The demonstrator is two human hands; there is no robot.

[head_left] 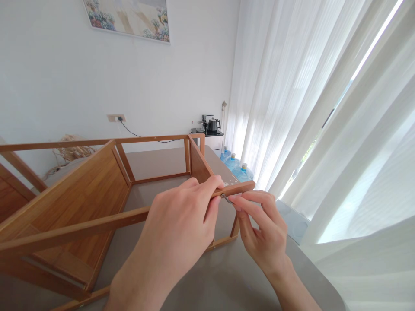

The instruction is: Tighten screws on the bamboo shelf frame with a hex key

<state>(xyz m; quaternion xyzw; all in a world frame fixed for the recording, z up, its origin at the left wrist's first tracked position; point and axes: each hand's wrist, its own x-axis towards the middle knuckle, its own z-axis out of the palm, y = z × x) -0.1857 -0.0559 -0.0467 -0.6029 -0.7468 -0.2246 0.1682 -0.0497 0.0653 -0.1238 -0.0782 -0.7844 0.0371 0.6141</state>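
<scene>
A brown wooden shelf rack (97, 223) lies on its side on the grey table. My left hand (181, 220) is closed around the rack's near rail, close to its right end, with thumb and fingers pinching the wood. Just right of it, my right hand (261, 220) pinches a small bent metal hex key (226, 198). The key's other end meets the rail at a fastener beside my left fingertips. Whether the key sits fully in the fastener is too small to tell.
The grey table (259, 280) has a rounded right corner. Blue water jugs (242, 172) stand on the floor beyond it, near white curtains (279, 86). A black kettle (213, 125) rests on a small cabinet at the back. Dry straw-like material (73, 147) is behind the rack.
</scene>
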